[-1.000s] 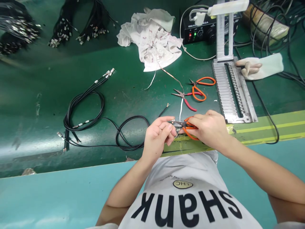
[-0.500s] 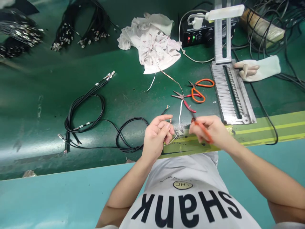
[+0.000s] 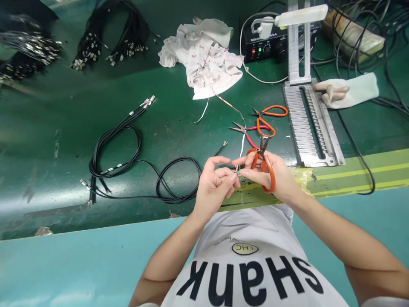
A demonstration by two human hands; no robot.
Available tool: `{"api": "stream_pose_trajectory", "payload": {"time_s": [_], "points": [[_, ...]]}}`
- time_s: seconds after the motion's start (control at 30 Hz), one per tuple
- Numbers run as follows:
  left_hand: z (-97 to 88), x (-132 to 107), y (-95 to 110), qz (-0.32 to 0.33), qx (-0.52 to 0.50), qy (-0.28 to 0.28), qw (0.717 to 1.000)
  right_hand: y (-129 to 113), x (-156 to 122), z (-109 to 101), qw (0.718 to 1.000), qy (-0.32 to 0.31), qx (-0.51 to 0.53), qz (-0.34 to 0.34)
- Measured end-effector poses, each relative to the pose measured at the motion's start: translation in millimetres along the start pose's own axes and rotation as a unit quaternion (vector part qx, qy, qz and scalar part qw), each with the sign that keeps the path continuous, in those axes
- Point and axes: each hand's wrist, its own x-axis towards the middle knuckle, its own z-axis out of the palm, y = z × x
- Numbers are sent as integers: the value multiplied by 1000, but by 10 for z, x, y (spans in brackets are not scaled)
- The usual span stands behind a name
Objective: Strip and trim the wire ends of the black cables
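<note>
My left hand [image 3: 213, 187] is closed in a pinch on the end of a black cable [image 3: 179, 159], where thin coloured wires [image 3: 236, 168] show at the fingertips. My right hand [image 3: 283, 181] has orange-handled scissors [image 3: 272, 175] hooked on its fingers, blades pointing away from me. Its thumb and forefinger meet the wires beside my left fingertips. Just beyond lie red-handled pliers [image 3: 245, 129] with open jaws, and a second pair of orange scissors [image 3: 275, 107]. A thin white strip [image 3: 242, 147] runs from the pliers toward my hands.
Coiled black cables [image 3: 139, 145] with metal connectors lie at left, and more bundles [image 3: 128, 34] behind. A white cloth [image 3: 211, 64] sits at the back. To the right are a slotted metal fixture [image 3: 297, 123], a glove [image 3: 361, 91] and a black control box [image 3: 271, 47].
My right hand has moved left to meet my left fingertips at the wires. The scissors in it have swung to point away from me.
</note>
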Motion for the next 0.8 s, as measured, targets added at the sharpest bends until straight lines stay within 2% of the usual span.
{"api": "stream_pose_trajectory", "payload": {"time_s": [0.13, 0.2, 0.33, 0.4, 0.47, 0.53, 0.57, 0.6, 0.67, 0.73, 0.8], "points": [[3, -5, 3, -3, -2, -5, 1000, 42, 37, 36, 997, -28, 64, -11], [11, 1, 6, -10, -1, -10, 1000, 95, 28, 53, 997, -19, 66, -35], [45, 26, 24, -41, 22, -27, 999, 192, -17, 122, 982, 74, -61, -165], [57, 37, 35, -43, 33, -19, 998, 185, -15, 126, 969, 110, -102, -195], [54, 42, 44, -28, 40, 1, 999, 133, 22, 63, 971, 149, -61, -176], [35, 42, 50, -14, 50, 8, 999, 64, 82, -64, 978, 168, 44, -112], [23, 41, 51, -10, 55, 7, 998, 35, 112, -136, 980, 148, 117, -64], [12, 39, 51, -8, 61, 4, 998, 17, 135, -203, 980, 102, 172, -1], [-3, 35, 50, -8, 76, 2, 997, 17, 151, -286, 968, 61, 230, 77], [-1, 28, 50, -4, 93, 4, 996, 58, 120, -274, 974, 75, 200, 79], [14, 17, 51, 2, 109, 5, 994, 106, 62, -185, 987, 103, 122, 26]]}}
